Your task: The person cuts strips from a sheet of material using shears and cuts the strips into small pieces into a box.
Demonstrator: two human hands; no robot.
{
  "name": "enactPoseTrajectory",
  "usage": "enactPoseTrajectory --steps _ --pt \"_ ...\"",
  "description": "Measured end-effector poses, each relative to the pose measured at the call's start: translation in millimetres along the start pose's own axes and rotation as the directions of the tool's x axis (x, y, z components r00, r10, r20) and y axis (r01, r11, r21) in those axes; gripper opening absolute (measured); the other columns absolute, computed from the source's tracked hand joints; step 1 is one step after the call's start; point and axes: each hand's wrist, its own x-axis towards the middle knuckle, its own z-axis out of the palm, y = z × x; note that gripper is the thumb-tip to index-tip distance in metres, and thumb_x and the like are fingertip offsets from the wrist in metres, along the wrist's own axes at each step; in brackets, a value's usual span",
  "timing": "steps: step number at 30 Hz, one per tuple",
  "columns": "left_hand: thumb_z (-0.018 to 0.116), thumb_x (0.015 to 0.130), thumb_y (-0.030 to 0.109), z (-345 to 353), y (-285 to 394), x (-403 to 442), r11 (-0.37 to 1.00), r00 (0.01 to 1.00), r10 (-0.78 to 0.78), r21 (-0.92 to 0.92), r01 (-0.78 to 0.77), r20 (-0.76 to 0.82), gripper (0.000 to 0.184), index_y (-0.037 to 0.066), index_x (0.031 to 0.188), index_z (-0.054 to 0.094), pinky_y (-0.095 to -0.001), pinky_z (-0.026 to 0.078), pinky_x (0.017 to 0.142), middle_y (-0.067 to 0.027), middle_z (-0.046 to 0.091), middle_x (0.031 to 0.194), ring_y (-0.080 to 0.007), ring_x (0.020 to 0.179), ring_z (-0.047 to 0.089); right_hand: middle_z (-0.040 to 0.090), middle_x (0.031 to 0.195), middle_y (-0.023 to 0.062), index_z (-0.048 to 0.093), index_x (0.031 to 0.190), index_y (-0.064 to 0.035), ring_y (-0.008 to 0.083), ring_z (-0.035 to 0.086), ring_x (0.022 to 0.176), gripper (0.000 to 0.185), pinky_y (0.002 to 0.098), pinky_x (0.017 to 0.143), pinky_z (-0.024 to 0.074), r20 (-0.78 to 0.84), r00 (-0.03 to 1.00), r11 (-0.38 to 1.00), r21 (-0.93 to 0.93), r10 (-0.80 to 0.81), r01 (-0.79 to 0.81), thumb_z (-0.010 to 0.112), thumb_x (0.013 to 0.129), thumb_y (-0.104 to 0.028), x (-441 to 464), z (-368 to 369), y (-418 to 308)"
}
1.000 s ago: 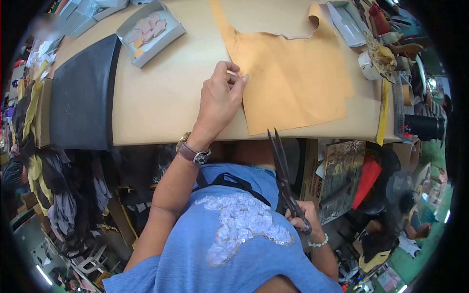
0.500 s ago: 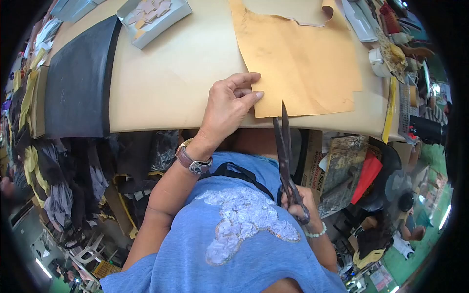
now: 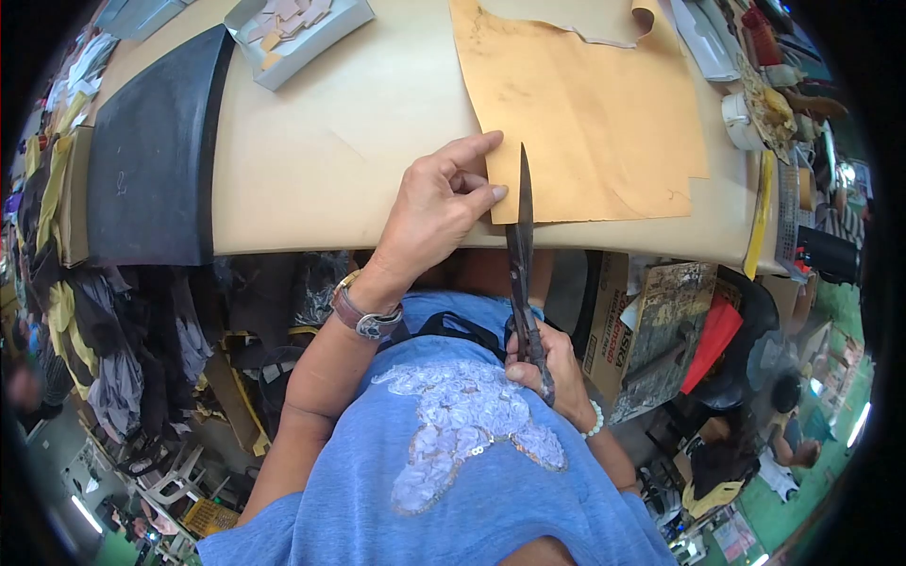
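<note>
A tan leather sheet (image 3: 595, 123) lies on the table, its far edge irregular and curled at one spot. At its left edge, close to the near left corner, my left hand (image 3: 439, 198) pinches it between thumb and fingers. My right hand (image 3: 552, 368) grips the handles of a pair of dark metal scissors (image 3: 521, 255), held in front of my body and pointing away from me. One blade lies over the sheet just right of my left fingertips. The other blade is mostly hidden beneath the near edge.
The pale table (image 3: 340, 160) carries a dark curved board (image 3: 160, 156) on the left and a white box (image 3: 321, 47) of small leather pieces at the back. Along the right side are a white cup (image 3: 741, 123), a yellow strip (image 3: 761, 217) and clutter. Cardboard (image 3: 613, 330) stands below the table edge.
The scissors and my right hand have moved left and forward, and the blades have come closer together, now overlapping the sheet near its corner. My left hand keeps its place on the edge.
</note>
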Motion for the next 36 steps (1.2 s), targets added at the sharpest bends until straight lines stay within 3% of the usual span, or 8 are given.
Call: enactPoseTrajectory --steps 36 --pt "0.061 0.078 0.000 -0.2 3.3 0.2 0.997 0.999 -0.050 -0.053 0.049 -0.015 0.053 -0.006 0.126 0.039 -0.0209 0.049 0.065 -0.0122 0.064 0.081 -0.0094 0.071 0.060 0.049 0.061 0.0000 0.050 0.076 -0.0025 0.0072 0.045 0.055 0.044 0.0216 0.051 0.0383 -0.009 1.000 0.999 0.051 -0.020 0.020 0.080 0.060 -0.030 0.3 3.9 2.7"
